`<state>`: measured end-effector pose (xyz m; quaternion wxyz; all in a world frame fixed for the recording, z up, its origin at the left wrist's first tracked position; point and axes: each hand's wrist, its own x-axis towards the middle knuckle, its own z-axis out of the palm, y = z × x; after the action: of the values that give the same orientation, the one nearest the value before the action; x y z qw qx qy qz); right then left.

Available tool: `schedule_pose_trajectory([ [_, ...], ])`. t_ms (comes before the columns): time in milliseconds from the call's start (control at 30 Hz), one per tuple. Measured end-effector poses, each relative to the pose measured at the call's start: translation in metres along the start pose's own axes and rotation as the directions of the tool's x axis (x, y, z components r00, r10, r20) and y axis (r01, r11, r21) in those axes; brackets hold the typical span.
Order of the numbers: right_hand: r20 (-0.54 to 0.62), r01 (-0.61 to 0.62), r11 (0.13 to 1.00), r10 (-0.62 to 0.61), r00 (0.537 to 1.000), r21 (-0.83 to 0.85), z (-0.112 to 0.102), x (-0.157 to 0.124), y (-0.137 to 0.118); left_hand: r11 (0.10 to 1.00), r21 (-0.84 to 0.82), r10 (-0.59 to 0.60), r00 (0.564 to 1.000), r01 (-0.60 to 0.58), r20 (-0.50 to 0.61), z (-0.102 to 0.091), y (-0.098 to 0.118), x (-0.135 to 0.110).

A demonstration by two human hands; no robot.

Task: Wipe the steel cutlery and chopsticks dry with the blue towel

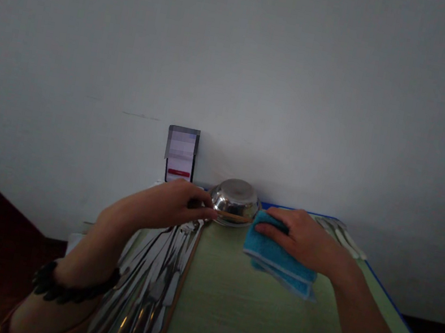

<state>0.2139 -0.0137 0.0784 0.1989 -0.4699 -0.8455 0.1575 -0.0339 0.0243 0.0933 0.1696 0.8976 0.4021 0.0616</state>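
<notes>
My left hand [170,203] is closed in a pinch on a thin wooden chopstick [235,215], held level in front of an upturned steel bowl [235,198] at the table's far end. Below that hand lies a heap of metal cutlery [151,280] along the table's left side, with another wooden stick [178,291] beside it. My right hand [304,238] rests palm down with fingers curled over a folded blue cloth [275,259] on the green table mat [232,306].
A phone [181,155] stands upright against the white wall behind the bowl. Several pale utensils [341,238] lie at the far right corner. The table has a blue edge [403,316] on the right; dark floor lies on both sides.
</notes>
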Motion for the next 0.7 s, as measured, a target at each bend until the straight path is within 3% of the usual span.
schedule_pose_trajectory([
  [133,-0.042,-0.024,0.998,0.022,0.999,-0.05,-0.003,-0.003,0.008,1.0,0.027,-0.013,0.998,0.015,-0.054,0.001,-0.012,-0.003],
  [300,-0.064,-0.035,0.998,0.031,0.997,-0.06,-0.002,-0.004,0.003,0.996,0.087,0.032,0.996,-0.024,-0.086,0.004,-0.005,0.0],
  [567,0.079,0.027,1.0,-0.027,0.997,-0.001,-0.003,-0.003,0.004,0.999,-0.03,-0.015,0.999,0.017,0.036,-0.007,-0.023,-0.013],
  [700,0.038,-0.032,0.999,0.034,0.999,-0.037,-0.011,-0.01,0.013,0.998,-0.029,-0.049,0.998,0.05,0.026,-0.007,-0.027,-0.015],
])
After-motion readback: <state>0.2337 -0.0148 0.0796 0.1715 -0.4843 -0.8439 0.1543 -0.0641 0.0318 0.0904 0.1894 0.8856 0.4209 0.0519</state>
